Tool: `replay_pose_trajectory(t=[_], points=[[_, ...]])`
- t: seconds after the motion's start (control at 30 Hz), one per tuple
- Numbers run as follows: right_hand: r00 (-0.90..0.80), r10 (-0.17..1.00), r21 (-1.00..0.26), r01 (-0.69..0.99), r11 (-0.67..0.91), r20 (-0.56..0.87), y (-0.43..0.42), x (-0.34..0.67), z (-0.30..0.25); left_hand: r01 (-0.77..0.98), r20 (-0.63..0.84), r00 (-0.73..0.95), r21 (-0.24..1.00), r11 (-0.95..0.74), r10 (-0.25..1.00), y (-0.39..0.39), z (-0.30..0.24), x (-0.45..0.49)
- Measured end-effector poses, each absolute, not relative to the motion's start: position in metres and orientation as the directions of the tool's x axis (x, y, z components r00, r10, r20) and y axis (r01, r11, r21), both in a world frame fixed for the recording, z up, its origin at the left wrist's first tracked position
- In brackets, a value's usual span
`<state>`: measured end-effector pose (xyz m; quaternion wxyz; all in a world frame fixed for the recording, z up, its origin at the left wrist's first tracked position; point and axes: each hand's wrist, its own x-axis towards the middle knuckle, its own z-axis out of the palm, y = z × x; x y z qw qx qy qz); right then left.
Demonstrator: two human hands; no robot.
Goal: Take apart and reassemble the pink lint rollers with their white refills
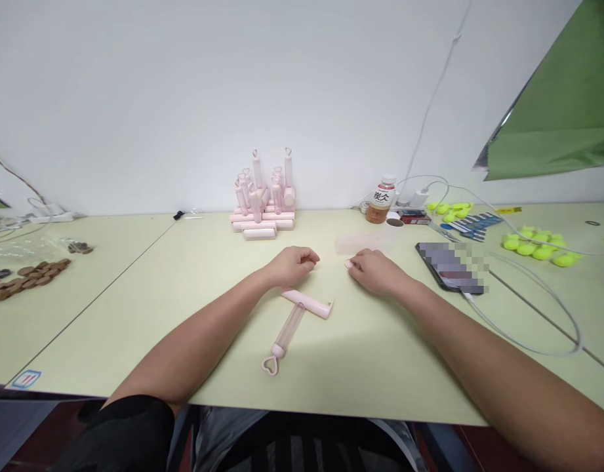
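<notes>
My left hand (295,265) rests low over the table, fingers curled in with the thumb against them; whatever may be inside is hidden. Just below it lies a pink T-shaped roller (306,303) with a clear tubular handle and a heart-shaped loop. The far end of its crosspiece is partly covered by that hand. To the right, my right hand (373,270) pinches a small pale pink piece (349,263) between thumb and fingers. Behind this hand is a translucent pale pink case (355,244), lying flat.
Several similar pink rollers (265,196) are stacked by the wall. A drink bottle (382,200) stands at the back right. A phone (449,267) with a white cable (528,347) lies right, near yellow-green pieces (540,246). Brown discs (36,275) lie far left.
</notes>
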<state>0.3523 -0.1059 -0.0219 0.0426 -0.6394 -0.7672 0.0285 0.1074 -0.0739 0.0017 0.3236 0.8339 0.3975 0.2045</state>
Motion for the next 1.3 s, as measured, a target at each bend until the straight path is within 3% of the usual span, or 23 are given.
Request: replay_pose_trajectory(t=[0.23, 0.43, 0.57, 0.7, 0.83, 0.93, 1.07, 1.2, 1.3], points=[[-0.182, 0.981, -0.109, 0.976, 0.188, 0.062, -0.104, 0.353, -0.024, 0.532, -0.092, 0.777, 0.625, -0.572, 0.623, -0.089, 0.029, 0.097], [-0.166, 0.976, -0.192, 0.962, 0.192, 0.143, -0.105, 0.352, -0.022, 0.552, -0.137, 0.789, 0.586, -0.593, 0.599, -0.104, 0.037, 0.096], [0.057, 0.945, -0.31, 0.95, 0.048, 0.321, -0.105, 0.363, -0.008, 0.574, -0.121, 0.793, 0.473, -0.668, 0.597, -0.114, 0.034, 0.089], [0.374, 0.782, -0.477, 0.872, -0.112, 0.499, -0.096, 0.39, -0.002, 0.594, -0.088, 0.786, 0.385, -0.707, 0.612, -0.124, 0.03, 0.076], [0.578, 0.739, -0.662, 0.708, -0.246, 0.345, -0.085, 0.408, -0.015, 0.589, -0.05, 0.78, 0.398, -0.704, 0.624, -0.129, 0.022, 0.07], [0.633, 0.734, -0.705, 0.636, -0.313, 0.246, -0.083, 0.411, -0.02, 0.586, -0.023, 0.77, 0.421, -0.693, 0.638, -0.129, 0.017, 0.069], [0.517, 0.794, -0.626, 0.744, -0.234, 0.318, -0.091, 0.402, -0.011, 0.584, 0.012, 0.758, 0.434, -0.686, 0.653, -0.128, 0.013, 0.07], [0.057, 0.974, -0.41, 0.911, 0.039, 0.22, -0.1, 0.379, -0.013, 0.595, 0.02, 0.741, 0.444, -0.67, 0.672, -0.128, 0.011, 0.073], [-0.155, 0.979, -0.22, 0.958, 0.181, 0.129, -0.103, 0.364, -0.023, 0.649, 0.028, 0.681, 0.44, -0.621, 0.732, -0.126, 0.006, 0.075]])
